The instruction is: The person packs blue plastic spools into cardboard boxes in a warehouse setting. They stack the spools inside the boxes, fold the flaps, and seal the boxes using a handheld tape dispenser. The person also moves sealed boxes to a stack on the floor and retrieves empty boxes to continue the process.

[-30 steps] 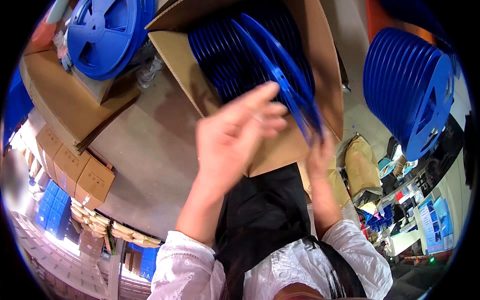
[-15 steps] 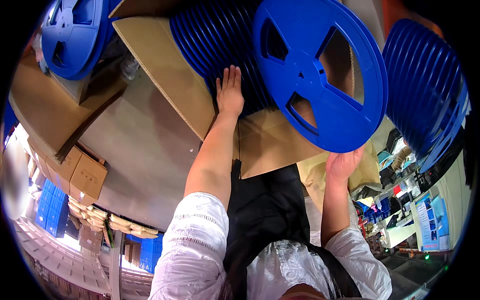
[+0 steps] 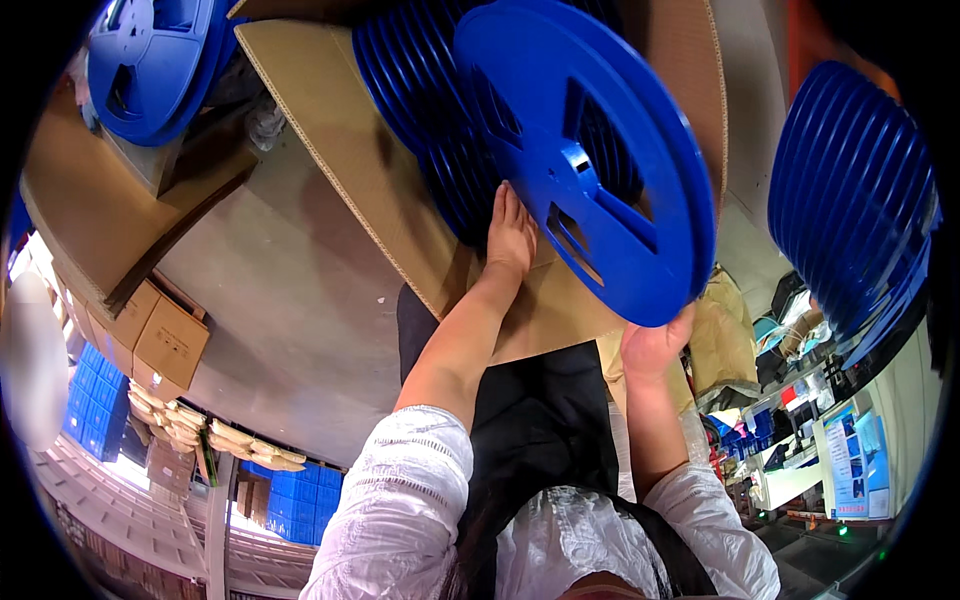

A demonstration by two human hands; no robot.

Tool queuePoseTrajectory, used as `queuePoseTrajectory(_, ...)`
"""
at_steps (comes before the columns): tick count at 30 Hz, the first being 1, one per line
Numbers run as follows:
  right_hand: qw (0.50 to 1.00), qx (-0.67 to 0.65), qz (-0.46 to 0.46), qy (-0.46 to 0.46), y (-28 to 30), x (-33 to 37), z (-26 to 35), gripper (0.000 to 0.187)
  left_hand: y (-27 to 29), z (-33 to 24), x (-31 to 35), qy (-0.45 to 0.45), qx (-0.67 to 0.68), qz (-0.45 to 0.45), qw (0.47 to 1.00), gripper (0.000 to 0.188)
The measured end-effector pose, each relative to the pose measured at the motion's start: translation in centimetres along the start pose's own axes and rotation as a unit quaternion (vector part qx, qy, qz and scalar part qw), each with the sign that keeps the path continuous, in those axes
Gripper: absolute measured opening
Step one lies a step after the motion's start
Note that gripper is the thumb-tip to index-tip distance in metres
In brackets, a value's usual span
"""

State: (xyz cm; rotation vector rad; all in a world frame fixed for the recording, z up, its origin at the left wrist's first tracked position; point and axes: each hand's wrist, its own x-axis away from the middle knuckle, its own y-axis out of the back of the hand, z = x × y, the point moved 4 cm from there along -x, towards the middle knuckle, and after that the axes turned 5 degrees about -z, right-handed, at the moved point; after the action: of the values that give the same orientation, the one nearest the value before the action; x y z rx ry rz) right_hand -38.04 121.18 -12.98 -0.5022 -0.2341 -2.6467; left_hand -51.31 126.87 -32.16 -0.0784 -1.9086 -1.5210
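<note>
A large blue plastic reel point(image 3: 600, 190) with cut-out windows tilts over an open cardboard box point(image 3: 330, 140). My right hand point(image 3: 657, 345) is closed on its lower rim, the fingers partly hidden behind it. My left hand point(image 3: 512, 240) reaches into the box with fingers stretched out, close beside the reel's lower left edge. Whether its fingertips touch the reel, I cannot tell. Behind the left hand, a row of matching blue reels point(image 3: 405, 85) stands on edge inside the box.
Another stack of blue reels point(image 3: 850, 190) stands at the right. More reels point(image 3: 150, 70) sit at the upper left above an open carton point(image 3: 110, 200). Closed brown cartons point(image 3: 165, 340) and blue crates point(image 3: 300, 500) are farther off at the lower left.
The held reel has moved left and turned more edge-on, nearer the row in the box. My left hand has shifted right and down, away from the row's middle. My right hand followed leftward.
</note>
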Motion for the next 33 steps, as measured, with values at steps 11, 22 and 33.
queuePoseTrajectory(11,0.955,0.283,0.078,0.047,-4.0,0.7,-3.0,0.023,-0.5,-0.3,1.0,0.082,0.042,0.097,0.991,0.052)
queuePoseTrajectory(22,0.856,0.446,0.252,-0.077,-2.5,4.7,-12.6,0.056,7.2,-3.6,12.2,0.011,0.327,0.154,0.932,0.054)
queuePoseTrajectory(33,0.803,0.479,0.352,0.041,-1.4,5.7,-10.0,0.037,7.5,9.4,19.4,0.403,0.435,-0.268,0.759,0.055)
